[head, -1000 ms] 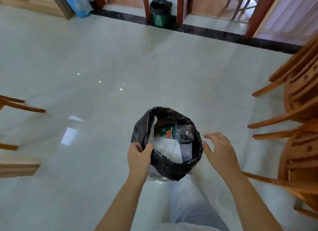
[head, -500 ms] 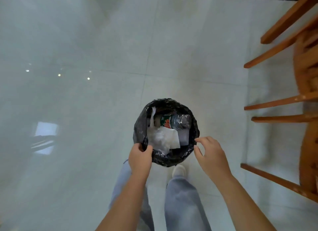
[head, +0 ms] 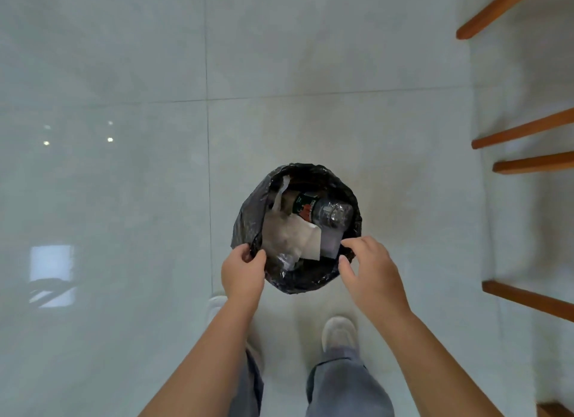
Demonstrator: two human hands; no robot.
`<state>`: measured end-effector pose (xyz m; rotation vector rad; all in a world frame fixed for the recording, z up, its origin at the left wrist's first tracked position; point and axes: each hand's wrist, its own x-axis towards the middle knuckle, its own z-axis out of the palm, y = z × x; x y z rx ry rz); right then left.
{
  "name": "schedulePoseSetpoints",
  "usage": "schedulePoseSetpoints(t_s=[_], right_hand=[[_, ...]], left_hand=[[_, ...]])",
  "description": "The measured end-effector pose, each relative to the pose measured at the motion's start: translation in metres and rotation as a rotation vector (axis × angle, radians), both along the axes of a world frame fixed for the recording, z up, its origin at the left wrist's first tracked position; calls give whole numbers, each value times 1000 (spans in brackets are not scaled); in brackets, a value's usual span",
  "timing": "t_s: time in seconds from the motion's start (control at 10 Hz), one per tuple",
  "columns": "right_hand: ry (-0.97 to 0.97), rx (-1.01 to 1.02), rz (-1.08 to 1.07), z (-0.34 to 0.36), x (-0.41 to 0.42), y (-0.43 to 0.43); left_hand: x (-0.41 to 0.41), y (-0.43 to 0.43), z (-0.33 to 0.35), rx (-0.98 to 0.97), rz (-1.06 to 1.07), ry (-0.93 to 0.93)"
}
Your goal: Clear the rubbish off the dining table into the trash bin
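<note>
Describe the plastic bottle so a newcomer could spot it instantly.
Find the black bin bag on the pale floor, its rim pinched by the left hand. Inside, at the far right, lies the bottle: clear and crumpled, with a green-and-red label, unlike the white paper beside it.

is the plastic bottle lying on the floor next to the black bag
No, the plastic bottle lies inside the open black bag, beside white paper, while the left hand pinches the bag's rim.
</note>
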<state>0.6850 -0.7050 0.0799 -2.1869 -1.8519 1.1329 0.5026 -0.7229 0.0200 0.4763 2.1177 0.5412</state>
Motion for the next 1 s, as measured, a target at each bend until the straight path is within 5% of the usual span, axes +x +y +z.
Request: schedulePoseSetpoints(t_s=[0.6,1.0], right_hand=[[25,-72,37,-70,-4,-4],[44,-46,50,-51,-19,-2]], left_hand=[[2,-9,-84,16,126,-353],[-22,-26,-61,-52,63,-320]])
